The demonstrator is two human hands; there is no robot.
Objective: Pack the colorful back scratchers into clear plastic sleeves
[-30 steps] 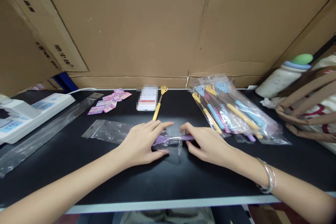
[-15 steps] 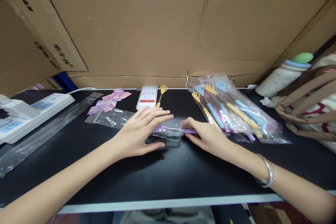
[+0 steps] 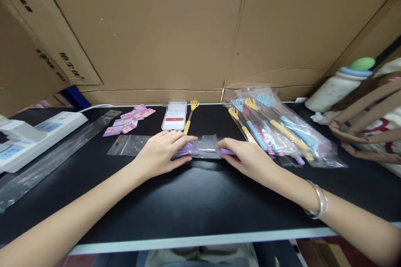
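Left hand (image 3: 159, 154): fingers extended and nearly flat, pressing on a clear plastic bag (image 3: 200, 149), with the thumb tucked under its near edge. The claw end of a purple back scratcher (image 3: 191, 149) lies inside the bag directly beneath these fingertips. Right hand (image 3: 247, 157): thumb and forefinger pinched on the purple handle where it emerges from the bag's right end; a silver bangle (image 3: 317, 200) circles the wrist.

Positions relative to the bag: it rests on the black table (image 3: 188, 204) between the 2 hands. Behind it, a phone (image 3: 174, 120) and a yellow back scratcher (image 3: 189, 117) lie side by side. To its right, a pile of bagged back scratchers (image 3: 275, 129). Behind and left, pink cards (image 3: 128, 120); far left, a white power strip (image 3: 34, 133). Farther behind, a cardboard wall (image 3: 175, 33).
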